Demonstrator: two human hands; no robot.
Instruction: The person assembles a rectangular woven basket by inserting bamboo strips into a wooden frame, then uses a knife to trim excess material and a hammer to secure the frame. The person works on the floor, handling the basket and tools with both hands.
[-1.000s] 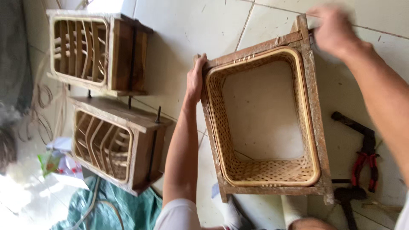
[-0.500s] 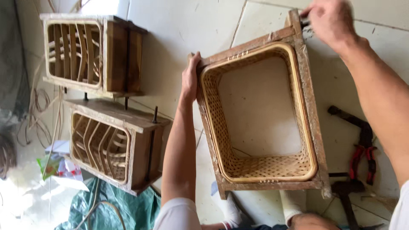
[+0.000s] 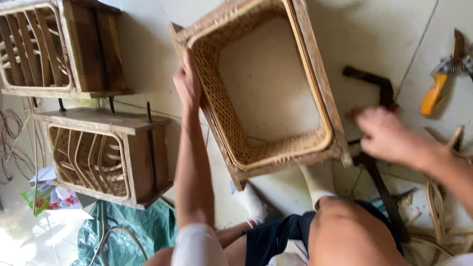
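The rim of the woven rattan basket point(image 3: 261, 88) is grasped by the left hand point(image 3: 188, 83); the blurred right hand point(image 3: 389, 135) is held over a dark tool point(image 3: 377, 83), its grip unclear.

three wooden-framed woven baskets point(image 3: 261, 88), one orange-handled pair of shears point(image 3: 436, 88), two hands point(image 3: 187, 83)

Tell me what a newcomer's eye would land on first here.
The open woven basket in a wooden frame at centre, tilted on the pale tiled floor; the left hand grips its rim. The right hand hovers blurred beside its lower right corner. Two more framed baskets sit stacked at left.
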